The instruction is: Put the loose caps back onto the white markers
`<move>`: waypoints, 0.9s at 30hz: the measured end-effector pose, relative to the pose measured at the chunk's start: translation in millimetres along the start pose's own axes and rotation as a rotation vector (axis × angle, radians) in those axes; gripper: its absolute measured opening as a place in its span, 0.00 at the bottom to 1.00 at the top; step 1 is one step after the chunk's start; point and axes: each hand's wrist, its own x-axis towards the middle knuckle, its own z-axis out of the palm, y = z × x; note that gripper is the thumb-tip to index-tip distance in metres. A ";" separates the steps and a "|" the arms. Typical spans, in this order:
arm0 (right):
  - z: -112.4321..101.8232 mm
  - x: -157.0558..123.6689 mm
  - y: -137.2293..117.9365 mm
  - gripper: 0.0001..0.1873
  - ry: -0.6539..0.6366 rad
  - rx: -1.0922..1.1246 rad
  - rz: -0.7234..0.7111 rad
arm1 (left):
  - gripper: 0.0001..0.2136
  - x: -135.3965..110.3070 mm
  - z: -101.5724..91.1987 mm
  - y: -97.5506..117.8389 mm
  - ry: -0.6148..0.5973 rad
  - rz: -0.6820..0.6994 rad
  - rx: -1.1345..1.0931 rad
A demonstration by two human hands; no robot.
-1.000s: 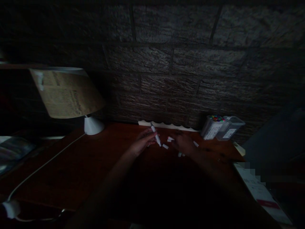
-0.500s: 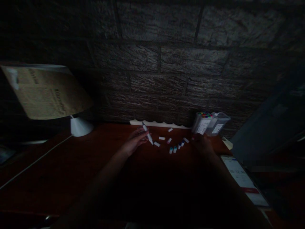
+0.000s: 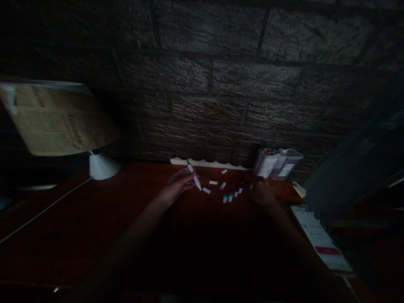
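Observation:
The scene is very dark. My left hand is closed around a white marker, which slants up and away from the wooden desk. Several small white marker caps with coloured ends lie scattered on the desk between my hands. My right hand rests on the desk at the right end of the caps, just in front of a clear box of markers. Its fingers are too dark to read.
A second clear box stands beside the first against the brick wall. A white scalloped strip lies along the wall. A lamp with a printed shade stands at the left, its cord crossing the desk. A paper sheet lies at the right.
My right hand moved off the caps toward the marker boxes, uncovering several caps, then came back a little to the left. My left hand kept hold of the marker. The camera view shifted rightward.

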 end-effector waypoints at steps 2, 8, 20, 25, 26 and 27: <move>7.1 1.1 -2.6 0.12 -0.029 0.005 -0.018 | 0.18 0.1 -0.5 -0.5 0.004 0.000 0.005; 10.8 1.0 -0.6 0.12 -0.051 0.052 -0.038 | 0.16 0.5 0.4 0.0 0.005 -0.003 0.016; -11.3 16.1 -43.9 0.17 -0.064 0.179 -0.070 | 0.17 -1.6 0.1 1.2 -0.015 0.028 0.038; 18.4 47.2 -96.9 0.11 -0.346 0.163 -0.256 | 0.17 -3.0 1.0 1.6 -0.029 0.042 0.050; 22.4 52.6 -101.4 0.11 -0.377 0.154 -0.269 | 0.17 -3.1 0.9 1.4 -0.028 0.045 0.049; 24.0 57.7 -103.0 0.11 -0.401 0.144 -0.276 | 0.18 -3.2 0.8 1.3 -0.028 0.048 0.046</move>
